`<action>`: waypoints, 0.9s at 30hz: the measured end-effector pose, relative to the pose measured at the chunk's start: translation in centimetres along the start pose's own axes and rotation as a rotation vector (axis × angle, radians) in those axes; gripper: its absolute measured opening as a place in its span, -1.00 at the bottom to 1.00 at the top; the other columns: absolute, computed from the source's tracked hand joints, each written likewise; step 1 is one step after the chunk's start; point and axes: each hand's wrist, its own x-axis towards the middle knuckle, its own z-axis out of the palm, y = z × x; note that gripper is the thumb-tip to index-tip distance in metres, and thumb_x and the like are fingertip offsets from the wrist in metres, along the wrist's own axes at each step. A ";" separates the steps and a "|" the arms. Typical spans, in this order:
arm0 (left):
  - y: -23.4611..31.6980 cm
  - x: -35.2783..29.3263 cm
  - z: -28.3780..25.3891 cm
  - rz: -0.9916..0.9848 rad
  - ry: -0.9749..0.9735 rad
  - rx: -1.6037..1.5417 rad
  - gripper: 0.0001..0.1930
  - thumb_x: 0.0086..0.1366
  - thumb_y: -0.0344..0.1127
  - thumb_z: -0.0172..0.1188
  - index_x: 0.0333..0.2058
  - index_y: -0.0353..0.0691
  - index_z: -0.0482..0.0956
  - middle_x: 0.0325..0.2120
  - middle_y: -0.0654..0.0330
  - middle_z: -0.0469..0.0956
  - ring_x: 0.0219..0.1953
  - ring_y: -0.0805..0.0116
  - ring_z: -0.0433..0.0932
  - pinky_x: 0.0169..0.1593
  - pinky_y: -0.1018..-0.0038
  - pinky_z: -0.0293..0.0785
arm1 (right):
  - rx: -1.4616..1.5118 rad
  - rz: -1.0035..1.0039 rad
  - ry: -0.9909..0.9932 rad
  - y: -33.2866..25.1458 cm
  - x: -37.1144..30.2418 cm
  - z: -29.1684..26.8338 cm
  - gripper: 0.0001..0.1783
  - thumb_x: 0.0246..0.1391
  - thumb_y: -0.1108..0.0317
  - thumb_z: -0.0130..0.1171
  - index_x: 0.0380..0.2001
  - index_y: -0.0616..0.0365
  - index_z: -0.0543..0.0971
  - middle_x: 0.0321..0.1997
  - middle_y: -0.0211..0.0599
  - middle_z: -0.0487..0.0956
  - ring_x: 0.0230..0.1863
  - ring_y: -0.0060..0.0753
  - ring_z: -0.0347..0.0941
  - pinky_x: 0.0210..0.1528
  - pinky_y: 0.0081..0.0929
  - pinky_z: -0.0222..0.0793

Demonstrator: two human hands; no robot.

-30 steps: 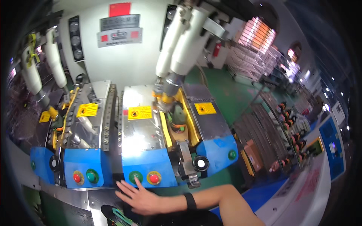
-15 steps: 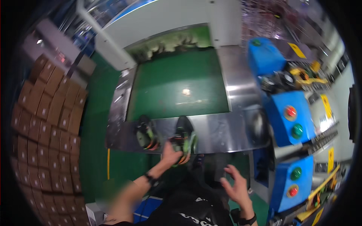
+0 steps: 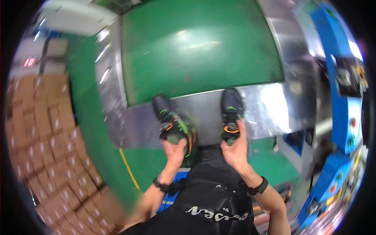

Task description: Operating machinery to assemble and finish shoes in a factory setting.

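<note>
Two dark shoes with green and orange trim rest on a metal ledge, toes pointing away from me. My left hand [image 3: 175, 150] is closed on the heel end of the left shoe [image 3: 161, 105], which sits at a slight slant. The other, the right shoe [image 3: 232, 100], stands nearly straight, with my right hand [image 3: 235, 150] closed around its ankle opening, thumb along the side. Both palms and most of the fingers are hidden behind the shoes and wrists.
The metal ledge [image 3: 205, 103] borders a green surface [image 3: 196, 55] on its near side. Stacked brown cartons [image 3: 43, 129] fill the left. Blue control boxes [image 3: 344, 129] with push buttons line the right. A yellow line [image 3: 128, 168] runs along the green floor.
My left hand has gone from the right shoe to the left one. My right hand, open and apart before, now grips the right shoe. The shoes sit farther apart, and the view has shifted.
</note>
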 end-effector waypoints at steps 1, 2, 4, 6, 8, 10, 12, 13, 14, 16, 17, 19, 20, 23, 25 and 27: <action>0.9 0.3 0.1 -0.156 0.069 0.153 -0.54 -0.05 -0.44 0.23 -0.10 -0.33 0.42 -0.24 0.22 0.48 -0.22 0.33 0.44 -0.07 0.37 0.40 | 0.024 0.078 0.008 -0.3 0.4 -0.6 -0.18 -0.21 0.47 0.14 0.20 0.34 0.13 0.14 0.15 0.32 0.20 0.05 0.25 0.27 -0.29 0.12; 1.6 0.6 0.6 -0.283 -0.034 -0.061 -0.57 -0.07 -0.48 0.20 -0.12 -0.31 0.45 -0.29 0.24 0.49 -0.27 0.35 0.47 -0.11 0.41 0.44 | 0.153 0.170 -0.043 -0.2 0.2 -1.8 -0.19 -0.21 0.48 0.13 0.20 0.34 0.14 0.10 0.12 0.35 0.17 -0.01 0.28 0.26 -0.31 0.14; 4.7 0.1 0.2 -0.182 -0.128 -0.301 -0.58 -0.10 -0.53 0.15 -0.15 -0.30 0.45 -0.30 0.20 0.51 -0.27 0.31 0.53 -0.12 0.38 0.50 | 0.337 0.278 -0.060 -0.5 -0.1 -5.1 -0.20 -0.22 0.49 0.13 0.19 0.33 0.15 0.03 0.05 0.39 0.13 -0.11 0.31 0.23 -0.35 0.17; 7.9 1.0 -1.7 -0.289 -0.069 -0.270 -0.54 -0.11 -0.56 0.11 -0.12 -0.26 0.39 -0.24 0.18 0.48 -0.19 0.29 0.51 -0.09 0.34 0.49 | 0.484 0.302 -0.085 -1.4 -2.2 -7.6 -0.19 -0.22 0.51 0.13 0.20 0.32 0.14 0.01 -0.03 0.39 0.11 -0.21 0.32 0.20 -0.39 0.20; 10.0 2.4 -2.1 -0.296 -0.248 -0.142 -0.34 -0.14 -0.57 0.07 0.07 -0.26 0.28 -0.15 0.16 0.43 -0.10 0.20 0.47 0.03 0.33 0.43 | 0.715 0.154 -0.008 -2.3 -4.4 -9.6 -0.24 -0.22 0.51 0.12 0.17 0.29 0.19 0.00 -0.10 0.41 0.10 -0.27 0.31 0.21 -0.41 0.18; 11.6 3.6 -0.7 -0.175 -0.608 -0.109 -0.22 -0.20 -0.58 0.07 0.16 -0.29 0.19 -0.12 0.12 0.40 -0.08 0.16 0.46 0.06 0.32 0.43 | 0.822 0.011 0.218 -3.0 -8.6 -11.1 -0.26 -0.21 0.51 0.11 0.16 0.26 0.23 0.05 -0.17 0.39 0.16 -0.33 0.24 0.28 -0.43 0.07; 12.9 3.0 2.7 -0.039 -0.915 -0.005 -0.23 -0.20 -0.55 0.07 0.14 -0.31 0.19 -0.11 0.07 0.40 -0.08 0.14 0.47 0.04 0.32 0.46 | 0.833 -0.117 0.397 -3.4 -13.5 -12.3 -0.21 -0.19 0.54 0.09 0.21 0.25 0.15 0.11 -0.17 0.34 0.21 -0.36 0.19 0.32 -0.44 0.00; 13.9 1.7 4.7 0.052 -1.096 -0.055 -0.27 -0.18 -0.53 0.06 0.12 -0.33 0.22 -0.10 0.03 0.40 -0.08 0.13 0.48 0.03 0.32 0.47 | 0.759 -0.188 0.528 -3.5 -16.2 -12.8 -0.21 -0.18 0.55 0.08 0.22 0.25 0.13 0.11 -0.17 0.34 0.21 -0.35 0.19 0.33 -0.44 -0.01; 15.4 0.0 6.7 0.122 -1.188 0.041 -0.23 -0.19 -0.49 0.13 0.14 -0.32 0.20 -0.06 0.00 0.39 -0.08 0.11 0.49 0.04 0.32 0.46 | 0.768 -0.208 0.615 -3.3 -19.6 -13.0 -0.20 -0.18 0.55 0.07 0.23 0.25 0.12 0.13 -0.16 0.33 0.23 -0.34 0.18 0.33 -0.43 -0.01; 16.9 -5.7 10.4 0.322 -1.371 0.187 -0.13 -0.19 -0.40 0.24 0.21 -0.31 0.14 0.03 -0.02 0.36 -0.03 0.08 0.46 0.08 0.29 0.40 | 0.653 -0.237 0.832 -2.6 -27.3 -12.5 -0.18 -0.17 0.56 0.09 0.25 0.25 0.09 0.17 -0.15 0.30 0.28 -0.30 0.14 0.34 -0.42 -0.05; 18.2 -8.6 10.9 0.350 -1.600 0.189 -0.11 -0.18 -0.38 0.26 0.23 -0.31 0.13 0.06 -0.03 0.35 0.00 0.05 0.45 0.11 0.28 0.38 | 0.562 -0.208 1.023 -2.8 -31.2 -11.2 -0.17 -0.13 0.53 0.14 0.26 0.25 0.08 0.24 -0.12 0.25 0.32 -0.27 0.11 0.37 -0.38 -0.10; 20.1 -14.5 11.9 0.483 -2.120 0.244 -0.06 -0.27 -0.38 0.22 0.24 -0.33 0.14 0.08 -0.04 0.36 0.06 0.01 0.41 0.18 0.26 0.32 | 0.563 -0.232 1.272 -4.0 -39.7 -7.0 -0.16 -0.16 0.49 0.13 0.26 0.24 0.08 0.22 -0.13 0.25 0.28 -0.27 0.13 0.35 -0.37 -0.06; 20.3 -17.5 11.5 0.522 -2.232 0.248 -0.06 -0.27 -0.38 0.22 0.24 -0.33 0.14 0.08 -0.04 0.36 0.06 0.01 0.41 0.18 0.26 0.32 | 0.527 -0.210 1.389 -5.0 -43.8 -3.9 -0.16 -0.16 0.49 0.15 0.25 0.24 0.09 0.23 -0.15 0.24 0.30 -0.29 0.11 0.36 -0.37 -0.07; 19.6 -24.4 6.1 -0.036 -2.487 0.501 -0.04 -0.33 -0.39 0.17 0.23 -0.34 0.16 0.08 -0.05 0.36 0.07 0.00 0.41 0.20 0.26 0.31 | 0.611 0.006 1.747 -11.7 -52.8 8.5 -0.18 -0.21 0.48 0.21 0.21 0.27 0.18 0.19 -0.18 0.31 0.29 -0.30 0.16 0.36 -0.36 -0.04; 17.7 -29.5 3.2 -0.481 -2.549 0.630 -0.03 -0.37 -0.40 0.13 0.22 -0.35 0.17 0.09 -0.06 0.36 0.08 -0.01 0.41 0.22 0.26 0.30 | 0.805 0.224 1.972 -15.5 -56.0 15.9 -0.21 -0.25 0.47 0.23 0.17 0.28 0.25 0.16 -0.14 0.36 0.25 -0.28 0.24 0.33 -0.35 0.03; 15.7 -34.0 0.7 -0.617 -2.454 0.979 0.04 -0.51 -0.45 0.07 0.22 -0.35 0.16 0.08 -0.04 0.36 0.09 -0.02 0.41 0.22 0.23 0.30 | 0.711 0.595 2.254 -17.5 -57.7 21.7 -0.23 -0.28 0.49 0.23 0.13 0.28 0.29 0.16 -0.09 0.39 0.22 -0.25 0.29 0.29 -0.35 0.10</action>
